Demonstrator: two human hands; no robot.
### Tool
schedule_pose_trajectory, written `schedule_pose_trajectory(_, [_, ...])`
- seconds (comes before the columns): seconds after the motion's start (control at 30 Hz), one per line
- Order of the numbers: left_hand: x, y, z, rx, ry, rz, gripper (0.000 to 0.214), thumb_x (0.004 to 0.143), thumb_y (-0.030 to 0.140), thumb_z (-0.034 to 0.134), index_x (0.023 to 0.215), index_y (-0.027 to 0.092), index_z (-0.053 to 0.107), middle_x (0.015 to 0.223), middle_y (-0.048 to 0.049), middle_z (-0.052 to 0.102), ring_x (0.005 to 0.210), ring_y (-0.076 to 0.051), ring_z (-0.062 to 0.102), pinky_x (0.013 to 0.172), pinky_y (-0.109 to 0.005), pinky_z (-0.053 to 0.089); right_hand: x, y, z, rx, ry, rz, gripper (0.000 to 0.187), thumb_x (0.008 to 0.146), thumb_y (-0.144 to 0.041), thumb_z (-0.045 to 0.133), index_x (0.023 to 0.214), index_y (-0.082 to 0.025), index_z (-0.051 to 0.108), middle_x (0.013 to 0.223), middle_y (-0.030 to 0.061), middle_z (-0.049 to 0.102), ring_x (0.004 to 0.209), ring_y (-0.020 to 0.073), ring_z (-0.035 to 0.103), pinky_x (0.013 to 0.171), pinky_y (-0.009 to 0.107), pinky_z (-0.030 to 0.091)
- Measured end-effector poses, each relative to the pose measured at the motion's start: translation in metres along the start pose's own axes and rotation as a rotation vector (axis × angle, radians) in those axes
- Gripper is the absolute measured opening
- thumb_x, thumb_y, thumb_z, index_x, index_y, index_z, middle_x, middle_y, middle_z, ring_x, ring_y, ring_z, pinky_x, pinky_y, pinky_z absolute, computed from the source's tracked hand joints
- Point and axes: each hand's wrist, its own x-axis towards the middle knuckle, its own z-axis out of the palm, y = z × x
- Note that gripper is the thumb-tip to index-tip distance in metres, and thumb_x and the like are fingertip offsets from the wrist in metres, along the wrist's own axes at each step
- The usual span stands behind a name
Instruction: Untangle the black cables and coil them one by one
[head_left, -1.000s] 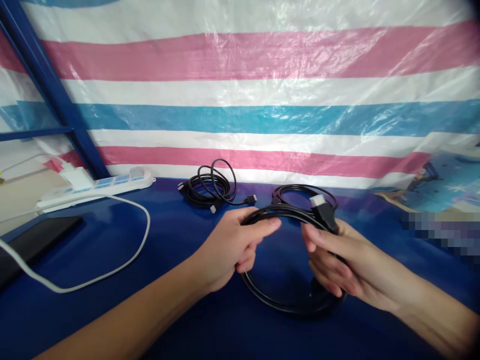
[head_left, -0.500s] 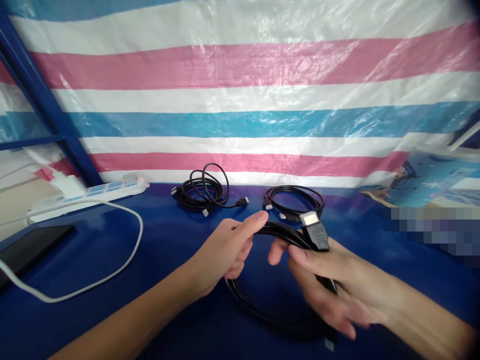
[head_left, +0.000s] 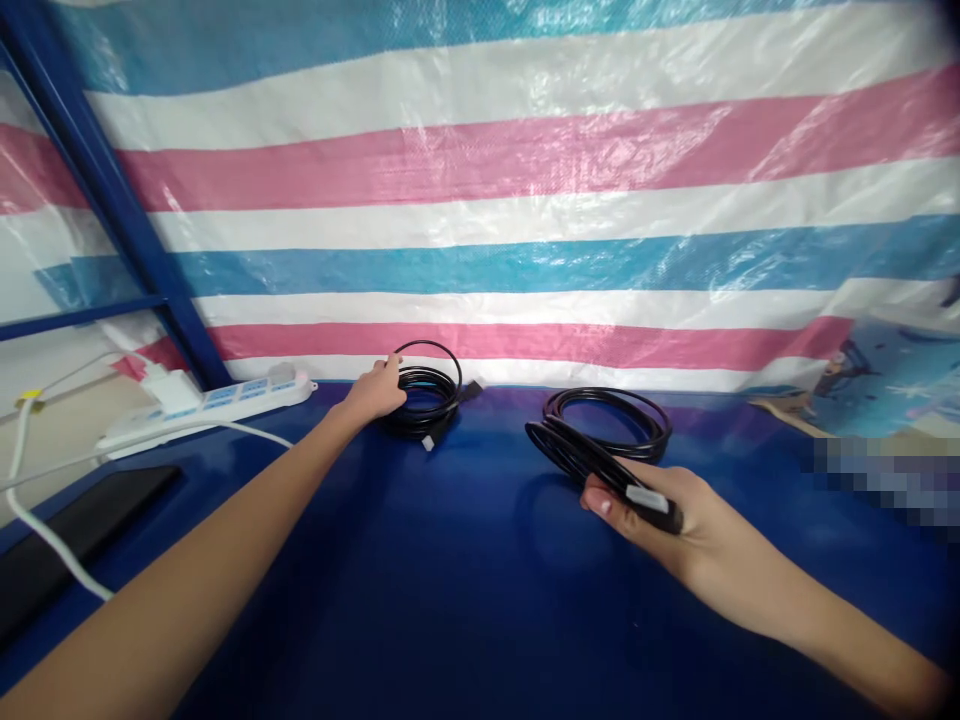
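Note:
At the back left, my left hand [head_left: 379,388] is closed on the left side of a coiled black HDMI cable [head_left: 424,420]; the hand hides that edge of the coil. One plug of this cable points toward me and another lies to its right. My right hand [head_left: 675,520] grips a second coiled black HDMI cable [head_left: 571,447], raised slightly above the table, with a plug lying along the fingers. Just behind it, a third coiled black cable [head_left: 651,408] rests on the table, partly covered by the held coil.
A white power strip [head_left: 255,397] with a white adapter [head_left: 174,389] stands at the back left. Before it lie a dark flat device [head_left: 112,515] and a white cord [head_left: 60,545]. A striped plastic sheet [head_left: 510,220] hangs behind the blue table [head_left: 442,600].
My left hand has let go of the cable in my right hand and reached left to the back-left coil. My right hand has turned its coil toward the third cable.

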Motion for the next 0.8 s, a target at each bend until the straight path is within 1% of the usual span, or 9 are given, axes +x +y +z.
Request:
schedule_pose_trajectory(0.1, [0.006, -0.018, 0.003, -0.01, -0.058, -0.023, 0.038, 0.089, 0.032, 0.054, 0.124, 0.016, 0.05, 0.12, -0.0103, 0.056, 0.1, -0.021, 0.06, 0.084, -0.042, 0.051, 0.0, 0.003, 0.002, -0.076, -0.072, -0.035, 0.025, 0.088, -0.042, 0.05, 0.082, -0.02, 0.06, 0.072, 0.0002, 0.056, 0.061, 0.0142, 0.047, 0.054, 0.024, 0.038])
schedule_pose_trajectory(0.17, [0.01, -0.025, -0.001, -0.032, -0.105, 0.033, 0.037, 0.089, 0.031, 0.054, 0.123, 0.016, 0.051, 0.12, -0.0102, 0.057, 0.1, -0.021, 0.06, 0.084, -0.042, 0.052, 0.0, 0.004, 0.001, -0.083, -0.095, -0.024, 0.019, 0.088, -0.038, 0.052, 0.083, -0.021, 0.059, 0.071, -0.0002, 0.055, 0.061, 0.0145, 0.045, 0.053, 0.024, 0.037])
schedule_pose_trajectory(0.23, [0.013, -0.03, -0.004, -0.047, -0.148, 0.118, 0.037, 0.089, 0.031, 0.054, 0.123, 0.017, 0.051, 0.124, -0.0104, 0.055, 0.104, -0.022, 0.058, 0.088, -0.043, 0.05, 0.001, 0.005, 0.001, -0.071, -0.102, -0.015, 0.013, 0.087, -0.034, 0.053, 0.084, -0.022, 0.058, 0.074, -0.0003, 0.055, 0.062, 0.0147, 0.045, 0.055, 0.024, 0.037])
schedule_pose_trajectory(0.33, [0.015, -0.036, -0.005, -0.036, -0.178, 0.215, 0.04, 0.089, 0.033, 0.054, 0.125, 0.018, 0.051, 0.131, -0.0112, 0.05, 0.114, -0.025, 0.053, 0.094, -0.048, 0.046, 0.002, 0.006, 0.001, -0.063, -0.105, -0.015, 0.013, 0.087, -0.033, 0.054, 0.08, -0.022, 0.055, 0.075, 0.0005, 0.055, 0.063, 0.0153, 0.044, 0.056, 0.025, 0.037])
schedule_pose_trajectory(0.43, [0.019, -0.036, -0.007, -0.007, -0.162, 0.265, 0.044, 0.089, 0.037, 0.053, 0.128, 0.018, 0.049, 0.136, -0.0119, 0.046, 0.121, -0.027, 0.048, 0.099, -0.052, 0.04, 0.002, 0.006, 0.004, -0.087, -0.152, -0.034, 0.021, 0.089, -0.037, 0.05, 0.075, -0.021, 0.052, 0.066, -0.0006, 0.047, 0.056, 0.0132, 0.037, 0.049, 0.024, 0.031])
schedule_pose_trajectory(0.53, [0.023, -0.029, -0.008, 0.023, -0.131, 0.309, 0.045, 0.09, 0.038, 0.052, 0.13, 0.019, 0.047, 0.139, -0.0117, 0.043, 0.124, -0.028, 0.045, 0.102, -0.054, 0.037, 0.002, 0.007, 0.007, -0.103, -0.194, -0.065, 0.024, 0.09, -0.039, 0.048, 0.075, -0.021, 0.05, 0.063, -0.0021, 0.042, 0.055, 0.0116, 0.031, 0.048, 0.024, 0.028])
schedule_pose_trajectory(0.67, [0.021, -0.024, 0.004, 0.088, -0.12, 0.315, 0.043, 0.089, 0.036, 0.053, 0.128, 0.018, 0.049, 0.133, -0.0114, 0.049, 0.117, -0.026, 0.05, 0.098, -0.052, 0.042, 0.001, 0.009, 0.007, -0.125, -0.201, -0.076, 0.024, 0.091, -0.039, 0.047, 0.076, -0.021, 0.049, 0.063, -0.0026, 0.039, 0.055, 0.0112, 0.028, 0.048, 0.024, 0.026])
schedule_pose_trajectory(0.73, [0.02, -0.026, 0.009, 0.122, -0.09, 0.297, 0.04, 0.089, 0.035, 0.054, 0.126, 0.018, 0.051, 0.129, -0.0111, 0.051, 0.113, -0.025, 0.054, 0.094, -0.049, 0.045, 0.0, 0.009, 0.007, -0.128, -0.208, -0.083, 0.024, 0.092, -0.038, 0.046, 0.075, -0.021, 0.049, 0.062, -0.0031, 0.038, 0.054, 0.0109, 0.027, 0.047, 0.024, 0.026])
schedule_pose_trajectory(0.8, [0.022, -0.029, 0.01, 0.153, -0.046, 0.271, 0.037, 0.089, 0.034, 0.053, 0.123, 0.017, 0.052, 0.125, -0.0107, 0.054, 0.108, -0.023, 0.056, 0.091, -0.046, 0.048, 0.0, 0.008, 0.008, -0.126, -0.215, -0.094, 0.022, 0.091, -0.037, 0.047, 0.075, -0.021, 0.049, 0.062, -0.0032, 0.039, 0.053, 0.0108, 0.029, 0.047, 0.024, 0.027])
